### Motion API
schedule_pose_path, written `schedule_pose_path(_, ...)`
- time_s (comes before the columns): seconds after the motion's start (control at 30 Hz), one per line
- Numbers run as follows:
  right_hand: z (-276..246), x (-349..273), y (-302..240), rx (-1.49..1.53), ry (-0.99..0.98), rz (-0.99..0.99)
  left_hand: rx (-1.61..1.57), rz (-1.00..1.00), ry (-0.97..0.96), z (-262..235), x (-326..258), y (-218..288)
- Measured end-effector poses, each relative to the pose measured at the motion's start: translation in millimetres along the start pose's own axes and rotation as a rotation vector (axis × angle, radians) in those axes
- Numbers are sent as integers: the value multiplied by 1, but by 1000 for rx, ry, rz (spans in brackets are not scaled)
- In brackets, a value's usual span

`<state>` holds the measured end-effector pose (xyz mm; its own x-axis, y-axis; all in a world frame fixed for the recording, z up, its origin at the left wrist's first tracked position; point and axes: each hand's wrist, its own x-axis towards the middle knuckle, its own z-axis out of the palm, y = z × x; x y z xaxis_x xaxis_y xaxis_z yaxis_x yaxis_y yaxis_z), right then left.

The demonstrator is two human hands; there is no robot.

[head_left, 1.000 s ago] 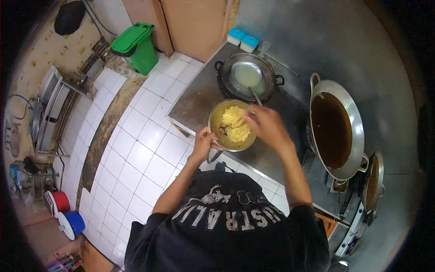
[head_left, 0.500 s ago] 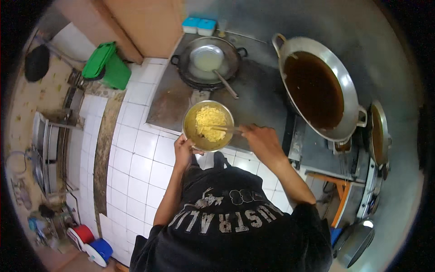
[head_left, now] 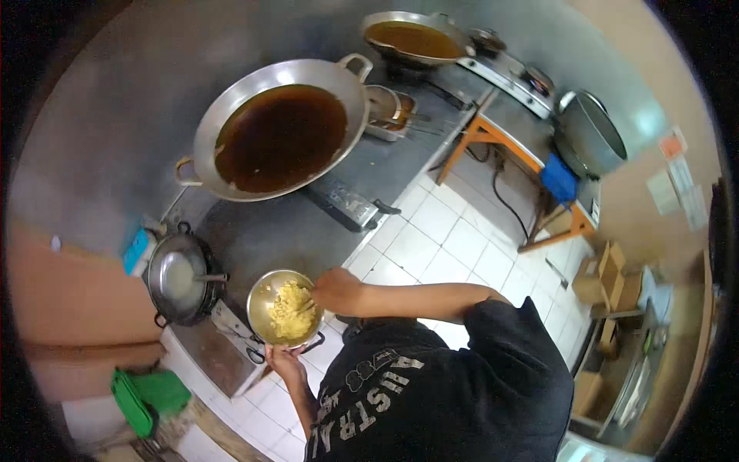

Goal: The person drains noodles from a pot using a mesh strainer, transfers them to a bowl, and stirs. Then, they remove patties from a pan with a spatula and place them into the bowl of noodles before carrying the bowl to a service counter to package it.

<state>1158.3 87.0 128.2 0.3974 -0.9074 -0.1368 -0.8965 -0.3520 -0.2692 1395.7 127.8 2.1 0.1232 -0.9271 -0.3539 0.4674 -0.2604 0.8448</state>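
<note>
1. Here's the right hand, low and left of centre in the frame, closing its fingers narrowly around a slim utensil; blur is hiding exactly what sort.
2. The utensil's long axis is running leftward and a little down from that fist, its far end sitting in crumbly yellow food.
3. And the left hand, just below, is clasping the lower edge of a round metal bowl; some of its fingers are hiding underneath.
4. So the bowl is lying left of the right hand and above the left one. The left is nearer, touching it, while the right is hovering at the right-hand rim.
5. Textures now: the bowl is showing thin, shiny, curved walls, and the food is bunching in soft, uneven lumps.
6. Over at the lower left, a dark wok is holding cloudy liquid and a ladle, its handle pointing right.
7. Up above, a broad silvery wok is spreading across the upper left, cradling glossy dark brown liquid.
8. At upper centre, another wok is holding amber liquid; at upper right, a deep grey pot is leaning on its side.
</note>
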Motion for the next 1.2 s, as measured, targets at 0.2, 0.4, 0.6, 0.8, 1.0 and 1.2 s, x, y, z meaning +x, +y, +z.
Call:
schedule_pose_path(0.2,14,-41,-15,-41,134,103,72,-108,-125,11,-6,-5)
schedule_pose_path(0.4,-32,-141,-6,-212,46,342,102,-224,-295,62,-5,-20)
schedule_pose_path(0.6,0,-175,35,-109,241,476,98,-231,-429,146,-34,-34)
schedule_pose_path(0.8,-6,-246,97,-118,269,702,244,-322,-617,224,-67,-73)
schedule_pose_path(1.0,-9,-341,166,-43,266,870,321,-373,-721,322,-95,-144)
schedule_pose_path(1.2,5,-411,245,-113,353,906,346,-463,-903,419,-134,-222)
